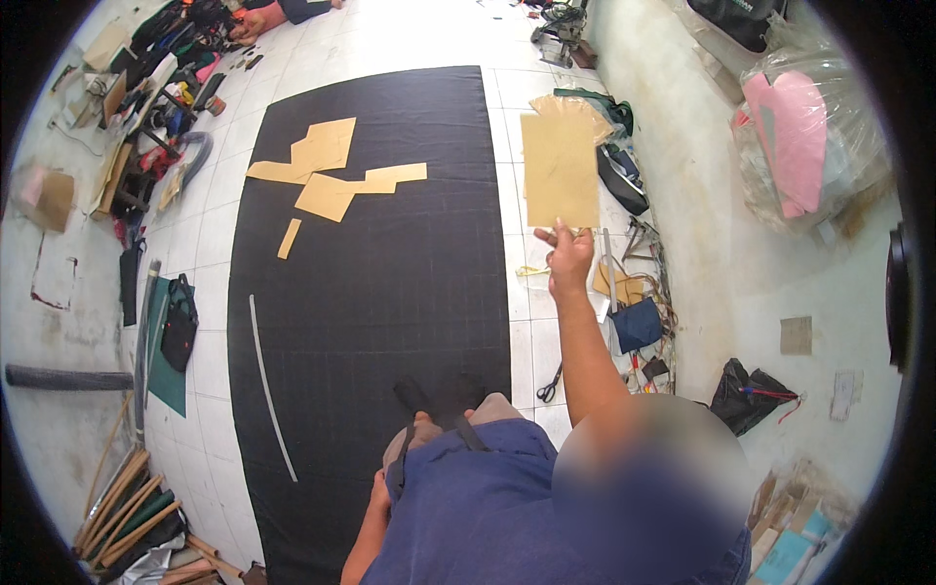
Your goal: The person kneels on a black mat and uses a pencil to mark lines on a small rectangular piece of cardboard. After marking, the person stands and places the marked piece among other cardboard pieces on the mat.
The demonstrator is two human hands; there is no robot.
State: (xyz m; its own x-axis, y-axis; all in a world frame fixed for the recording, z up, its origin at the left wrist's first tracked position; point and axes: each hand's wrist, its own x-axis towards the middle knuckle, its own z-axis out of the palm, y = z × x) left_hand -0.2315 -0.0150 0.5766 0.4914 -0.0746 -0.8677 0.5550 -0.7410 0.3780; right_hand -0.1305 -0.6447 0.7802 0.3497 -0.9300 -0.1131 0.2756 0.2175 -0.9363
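Observation:
My right hand (pixel 571 255) is raised to the right of the black cloth, its fingers pinching the lower edge of a tan rectangular card sheet (pixel 562 171). At my side, my left hand (pixel 381 490) hangs by my shorts, its fingers mostly hidden by the blue shirt. On the long black cloth (pixel 390 292) spread over the floor lie several tan card pattern pieces (pixel 327 195), some overlapping. A small tan strip (pixel 289 239) is just below them. Farther down the left side of the cloth rests a long, thin, pale ruler-like strip (pixel 269 390).
Black scissors (pixel 550 385) and a navy cloth piece (pixel 638 325) lie on the tiles to the right. Rolled tubes (pixel 122 507) are stacked at lower left, near a green mat (pixel 175 361). Clutter lines the left wall. A person (pixel 263 19) lies at the far left.

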